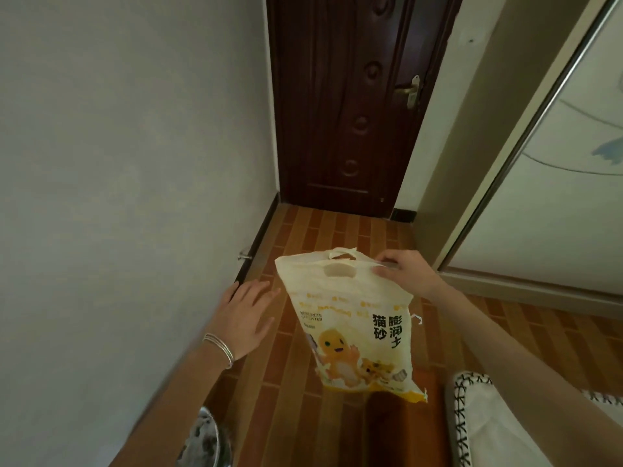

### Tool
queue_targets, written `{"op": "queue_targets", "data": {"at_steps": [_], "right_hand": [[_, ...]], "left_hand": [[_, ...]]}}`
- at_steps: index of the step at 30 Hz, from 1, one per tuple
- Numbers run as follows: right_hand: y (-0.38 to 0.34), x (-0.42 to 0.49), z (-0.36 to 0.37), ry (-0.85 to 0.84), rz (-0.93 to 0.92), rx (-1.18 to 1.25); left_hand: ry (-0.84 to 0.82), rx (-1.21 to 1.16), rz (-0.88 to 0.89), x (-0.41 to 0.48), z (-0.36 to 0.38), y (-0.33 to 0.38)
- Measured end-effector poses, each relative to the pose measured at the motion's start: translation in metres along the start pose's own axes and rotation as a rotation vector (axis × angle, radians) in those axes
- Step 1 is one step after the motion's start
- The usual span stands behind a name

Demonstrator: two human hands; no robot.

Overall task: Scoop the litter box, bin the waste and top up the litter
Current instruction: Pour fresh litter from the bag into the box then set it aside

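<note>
Bag [350,328] reads 猫砂 膨润土 | right hand [404,271] fingers pinch its top | left hand [246,315] fingers apart

The floor [337,237], laid in brown plank-patterned tiles, is running back to the far dark door [347,96] and carrying an orange-brown mat [404,426] at the near right, a white black-stitched pad [478,419] just right of it, and a round mottled grey thing [205,439] at the near left.

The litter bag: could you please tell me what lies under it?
Brown plank floor and the end of an orange-brown object; the litter bag, held up by the right hand, hides the floor behind it.
</note>
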State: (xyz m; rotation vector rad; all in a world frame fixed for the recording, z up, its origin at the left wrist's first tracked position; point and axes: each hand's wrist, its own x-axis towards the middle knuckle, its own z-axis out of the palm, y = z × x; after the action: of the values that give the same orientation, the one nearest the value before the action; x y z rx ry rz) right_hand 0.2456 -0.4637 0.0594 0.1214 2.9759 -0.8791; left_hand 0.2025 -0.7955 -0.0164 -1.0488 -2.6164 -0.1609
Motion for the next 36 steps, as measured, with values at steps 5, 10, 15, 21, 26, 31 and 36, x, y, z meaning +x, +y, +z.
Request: {"op": "queue_targets", "data": {"at_steps": [5, 10, 15, 21, 26, 31, 36], "right_hand": [[0.024, 0.064, -0.014, -0.026, -0.013, -0.022], [0.046, 0.142, -0.017, -0.051, -0.042, -0.037], [0.052, 0.232, -0.021, -0.068, -0.077, -0.033], [0.046, 0.334, -0.032, -0.125, -0.124, -0.081], [0.045, 0.401, -0.035, -0.157, -0.159, -0.089], [0.041, 0.459, -0.034, -0.222, -0.189, -0.074], [0.047, 0.516, -0.033, -0.262, -0.236, -0.030]], "left_hand": [[-0.024, -0.023, -0.009, 0.046, 0.027, -0.015], [-0.119, -0.052, -0.048, 0.093, 0.059, -0.048], [-0.100, -0.070, -0.079, 0.160, 0.095, -0.095], [-0.098, -0.070, -0.112, 0.237, 0.124, -0.146], [-0.102, -0.066, -0.121, 0.283, 0.137, -0.184], [-0.086, -0.070, -0.159, 0.304, 0.150, -0.212], [-0.156, -0.098, -0.273, 0.324, 0.160, -0.222]]}}
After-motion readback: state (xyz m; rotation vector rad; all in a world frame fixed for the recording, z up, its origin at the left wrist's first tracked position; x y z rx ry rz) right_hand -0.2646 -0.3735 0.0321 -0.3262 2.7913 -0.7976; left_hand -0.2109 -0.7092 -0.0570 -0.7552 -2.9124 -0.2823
